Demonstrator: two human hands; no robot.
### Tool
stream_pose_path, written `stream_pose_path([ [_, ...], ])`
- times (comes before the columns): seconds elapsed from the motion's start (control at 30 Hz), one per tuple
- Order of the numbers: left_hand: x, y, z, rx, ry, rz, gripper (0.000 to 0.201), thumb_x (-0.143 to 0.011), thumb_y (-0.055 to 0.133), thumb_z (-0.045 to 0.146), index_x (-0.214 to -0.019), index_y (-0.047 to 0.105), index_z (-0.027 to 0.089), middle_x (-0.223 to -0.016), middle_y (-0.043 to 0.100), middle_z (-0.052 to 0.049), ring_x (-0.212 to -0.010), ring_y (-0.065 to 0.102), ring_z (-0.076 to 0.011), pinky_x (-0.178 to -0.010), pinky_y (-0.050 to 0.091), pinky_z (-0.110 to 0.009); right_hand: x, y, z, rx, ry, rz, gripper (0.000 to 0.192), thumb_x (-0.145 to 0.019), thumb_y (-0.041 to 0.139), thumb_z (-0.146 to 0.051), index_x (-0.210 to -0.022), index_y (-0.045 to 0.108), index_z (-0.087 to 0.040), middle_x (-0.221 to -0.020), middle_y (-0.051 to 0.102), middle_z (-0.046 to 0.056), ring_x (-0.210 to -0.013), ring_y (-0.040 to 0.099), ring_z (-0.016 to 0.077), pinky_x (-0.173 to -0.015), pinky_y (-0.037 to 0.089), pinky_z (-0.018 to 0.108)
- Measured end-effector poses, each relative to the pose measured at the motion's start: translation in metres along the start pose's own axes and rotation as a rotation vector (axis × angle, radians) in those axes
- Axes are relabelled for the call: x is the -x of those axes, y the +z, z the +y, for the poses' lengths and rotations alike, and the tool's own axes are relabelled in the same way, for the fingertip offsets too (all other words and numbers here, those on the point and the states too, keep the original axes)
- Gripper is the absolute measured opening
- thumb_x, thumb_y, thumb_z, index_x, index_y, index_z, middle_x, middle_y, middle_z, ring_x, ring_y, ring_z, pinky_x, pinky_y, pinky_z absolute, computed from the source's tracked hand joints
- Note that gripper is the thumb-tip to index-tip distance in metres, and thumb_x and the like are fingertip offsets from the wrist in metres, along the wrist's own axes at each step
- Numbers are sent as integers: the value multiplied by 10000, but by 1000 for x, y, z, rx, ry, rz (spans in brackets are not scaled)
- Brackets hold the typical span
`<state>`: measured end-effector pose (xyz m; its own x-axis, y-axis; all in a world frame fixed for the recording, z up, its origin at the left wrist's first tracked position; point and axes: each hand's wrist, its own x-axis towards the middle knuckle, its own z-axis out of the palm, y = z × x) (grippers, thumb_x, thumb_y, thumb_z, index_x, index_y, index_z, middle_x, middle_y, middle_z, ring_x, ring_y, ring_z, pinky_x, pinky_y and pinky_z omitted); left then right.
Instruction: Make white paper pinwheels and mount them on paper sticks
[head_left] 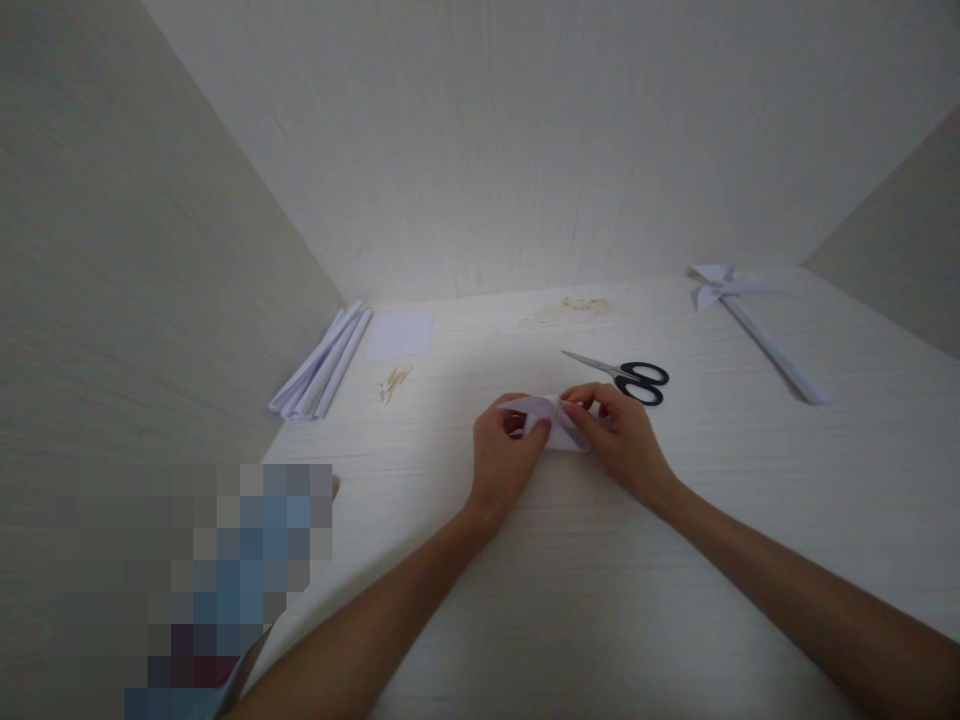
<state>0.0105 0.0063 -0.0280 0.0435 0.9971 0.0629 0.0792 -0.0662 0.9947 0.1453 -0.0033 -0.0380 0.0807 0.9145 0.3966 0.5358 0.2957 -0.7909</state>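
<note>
While both our hands meet over the middle of the table (570,600), we pinch a small folded piece of white paper (544,412) between them. Our left hand (504,455) curls around the paper's left side, thumb and fingers closed on it. Our right hand (622,440) grips the right side, fingertips (574,398) pressed onto the top fold. The paper sits low, at or just above the tabletop; we cannot tell whether it touches.

Just beyond our right hand lie black-handled scissors (626,375), blades shut and pointing left. Far right rests a white paper pinwheel (739,310) on its long stick. Back left, a bundle of rolled paper sticks (322,365) leans beside the wall, with a flat paper square (400,333) next to it. A few small pale bits (394,383) lie near that square.
</note>
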Motion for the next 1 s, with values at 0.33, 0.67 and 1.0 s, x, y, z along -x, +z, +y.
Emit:
stream_pose_path([
  [0.33,-1,0,-2,92,-49,17,293,-578,616,125,-847,504,154,-684,596,-5,-614,586,-119,-560,459,-218,1,0,-1,58,-28,33,110,-764,506,-246,-728,583,-176,-697,595,31,-649,515,150,-535,383,254],
  [0.67,-2,-1,-1,146,-51,2,307,-557,632,126,-833,501,156,-681,590,-2,-607,580,-110,-552,456,-207,0,-2,-4,11,-22,19,79,-759,517,-214,-733,585,-182,-696,620,20,-636,526,144,-563,396,262],
  [1.0,-2,-1,-1,148,-47,-2,333,-566,638,138,-864,489,159,-685,594,-3,-598,574,-105,-540,451,-201,2,-3,-6,10,-77,19,64,-759,520,-194,-740,580,-182,-701,622,22,-638,531,144,-575,407,265],
])
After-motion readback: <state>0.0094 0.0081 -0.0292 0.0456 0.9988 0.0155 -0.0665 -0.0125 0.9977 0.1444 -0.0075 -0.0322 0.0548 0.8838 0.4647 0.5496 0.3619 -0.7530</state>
